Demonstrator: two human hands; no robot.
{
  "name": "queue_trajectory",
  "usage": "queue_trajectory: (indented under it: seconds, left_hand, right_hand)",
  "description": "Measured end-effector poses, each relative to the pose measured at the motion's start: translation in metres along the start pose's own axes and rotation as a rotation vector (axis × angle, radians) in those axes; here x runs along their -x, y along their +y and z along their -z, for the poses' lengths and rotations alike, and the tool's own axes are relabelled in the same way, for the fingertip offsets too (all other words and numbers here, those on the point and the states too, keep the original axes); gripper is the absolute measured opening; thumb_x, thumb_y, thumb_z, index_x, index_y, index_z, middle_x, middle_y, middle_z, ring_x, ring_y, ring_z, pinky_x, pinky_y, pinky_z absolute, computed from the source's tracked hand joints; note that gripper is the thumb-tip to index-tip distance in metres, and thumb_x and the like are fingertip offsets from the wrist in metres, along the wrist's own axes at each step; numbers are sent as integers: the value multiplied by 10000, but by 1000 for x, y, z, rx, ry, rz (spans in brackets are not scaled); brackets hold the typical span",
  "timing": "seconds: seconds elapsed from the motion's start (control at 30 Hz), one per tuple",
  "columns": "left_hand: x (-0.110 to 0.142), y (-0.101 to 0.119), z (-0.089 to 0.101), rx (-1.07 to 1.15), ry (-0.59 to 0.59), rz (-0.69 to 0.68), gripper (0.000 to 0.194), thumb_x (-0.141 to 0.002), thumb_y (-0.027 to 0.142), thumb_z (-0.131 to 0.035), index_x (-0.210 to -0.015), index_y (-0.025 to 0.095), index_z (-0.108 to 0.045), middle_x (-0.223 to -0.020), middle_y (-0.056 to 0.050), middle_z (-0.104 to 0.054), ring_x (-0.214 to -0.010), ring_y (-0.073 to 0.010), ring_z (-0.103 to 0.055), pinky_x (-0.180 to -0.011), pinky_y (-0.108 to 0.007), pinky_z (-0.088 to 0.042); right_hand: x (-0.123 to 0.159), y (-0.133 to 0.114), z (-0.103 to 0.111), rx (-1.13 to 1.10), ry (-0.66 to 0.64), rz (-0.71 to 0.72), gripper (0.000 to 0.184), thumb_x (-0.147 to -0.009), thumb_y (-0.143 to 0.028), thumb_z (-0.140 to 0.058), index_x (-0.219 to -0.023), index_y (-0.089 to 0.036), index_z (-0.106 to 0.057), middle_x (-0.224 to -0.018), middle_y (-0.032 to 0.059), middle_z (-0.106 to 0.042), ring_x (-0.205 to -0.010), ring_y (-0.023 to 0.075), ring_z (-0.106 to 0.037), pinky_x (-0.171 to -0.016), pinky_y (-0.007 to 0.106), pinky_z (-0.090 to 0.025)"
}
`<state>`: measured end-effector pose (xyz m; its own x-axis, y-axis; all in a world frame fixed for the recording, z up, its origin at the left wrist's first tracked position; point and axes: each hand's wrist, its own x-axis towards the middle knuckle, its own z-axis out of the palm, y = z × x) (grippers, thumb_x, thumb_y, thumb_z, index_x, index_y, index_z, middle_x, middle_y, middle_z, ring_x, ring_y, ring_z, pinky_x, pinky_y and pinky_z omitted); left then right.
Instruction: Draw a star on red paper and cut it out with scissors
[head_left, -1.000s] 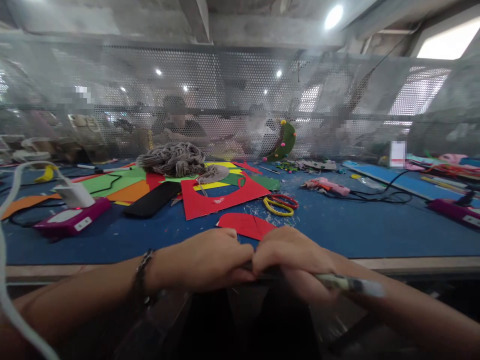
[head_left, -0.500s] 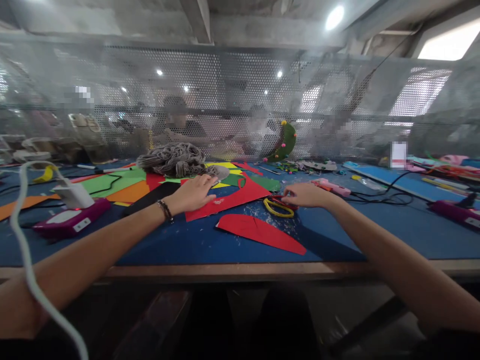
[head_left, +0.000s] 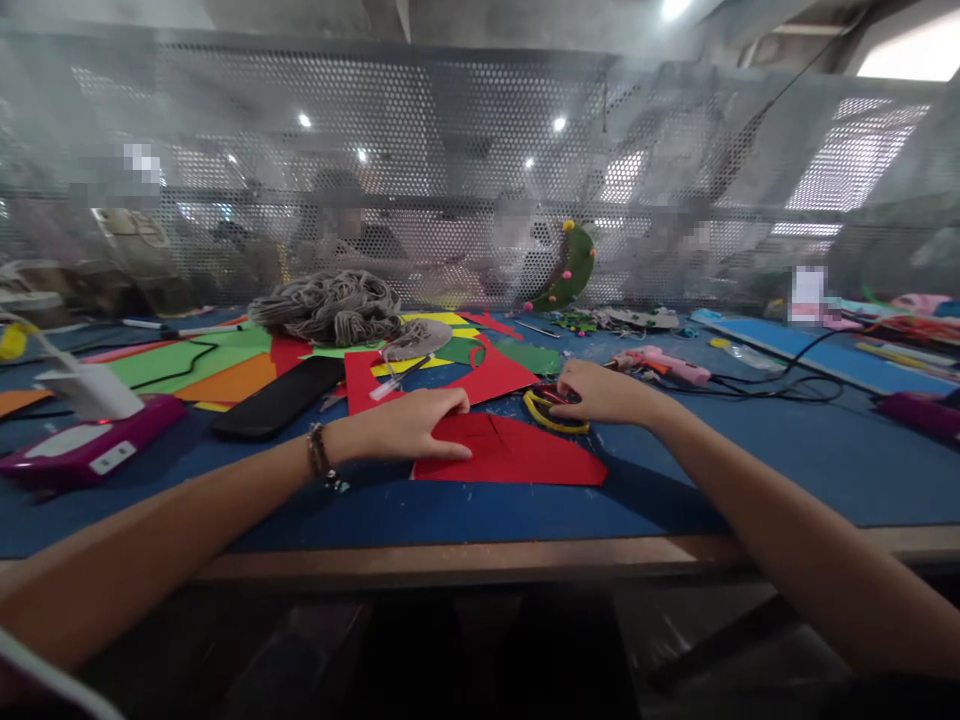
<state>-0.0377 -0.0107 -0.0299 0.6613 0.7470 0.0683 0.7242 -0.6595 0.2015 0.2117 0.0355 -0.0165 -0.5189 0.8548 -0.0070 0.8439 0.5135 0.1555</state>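
My left hand (head_left: 411,425) lies over the left end of a red felt-like cut piece (head_left: 525,450), which has dark lines drawn on it. Its thumb and forefinger are spread apart, with red showing between them. Yellow-handled scissors (head_left: 553,412) rest flat just behind the piece, and the curled fingers of my right hand (head_left: 607,393) are around their handle. The blades are mostly hidden. Beyond my left hand lies a larger red sheet (head_left: 504,377) with a curved cut-out. A pen with a clear cap (head_left: 397,380) rests across that sheet.
Grey yarn (head_left: 330,305) is heaped behind coloured sheets. A black phone (head_left: 281,398) and a purple power strip (head_left: 97,445) are at left. Rightward lie a pink glue gun (head_left: 667,366), its cable and a blue board (head_left: 817,350). A green crescent (head_left: 576,265) with pompoms stands before a perforated screen.
My left hand has come off the larger red sheet, toward me, onto the cut piece, which has turned to lie more level. The pen has come into view. My right hand stays at the scissors.
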Motion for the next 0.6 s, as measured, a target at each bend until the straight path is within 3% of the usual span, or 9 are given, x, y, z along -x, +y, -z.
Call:
queue_trajectory:
  seconds: [0.2, 0.3, 0.4, 0.5, 0.6]
  left_hand:
    - [11, -13, 11, 204, -11, 59, 338, -750, 451, -451, -838, 140, -550, -898, -82, -616, -806, -206, -558, -673, -247, -388]
    - [16, -20, 12, 293, -45, 91, 323, -781, 444, -388, -711, 158, -520, -669, -46, -625, -584, -160, -576, -520, -215, -386]
    - [21, -24, 9, 608, -54, 155, 302, -799, 438, -374, -723, 171, -491, -451, 10, -559, -362, -120, -502, -378, -191, -331]
    - [21, -25, 3, 969, 46, 205, 253, -768, 411, -468, -705, 166, -485, -362, 29, -519, -307, -108, -471, -360, -183, -345]
    - [18, -23, -4, 1051, 161, 228, 248, -772, 390, -470, -680, 160, -482, -391, 14, -550, -343, -108, -503, -398, -189, -392]
  right_hand:
    - [-2, 2, 4, 4, -26, -18, 80, -664, -220, -499, -671, -144, -521, -717, 69, -571, -623, 151, -491, -525, 238, -295]
    - [4, 9, 15, 1, -29, -35, 40, -654, -199, -500, -653, -163, -484, -644, 38, -542, -561, 133, -456, -494, 239, -275]
    - [15, 24, 33, -21, -51, -46, 108, -650, -214, -521, -583, -180, -443, -552, 6, -491, -473, 108, -399, -442, 240, -249]
    - [24, 42, 51, -225, -118, -22, 85, -620, -206, -568, -571, -182, -503, -533, 3, -501, -469, 110, -419, -439, 251, -290]
    - [25, 52, 58, -520, 9, -12, 145, -643, -301, -576, -723, -181, -594, -703, 40, -583, -613, 148, -531, -537, 277, -402]
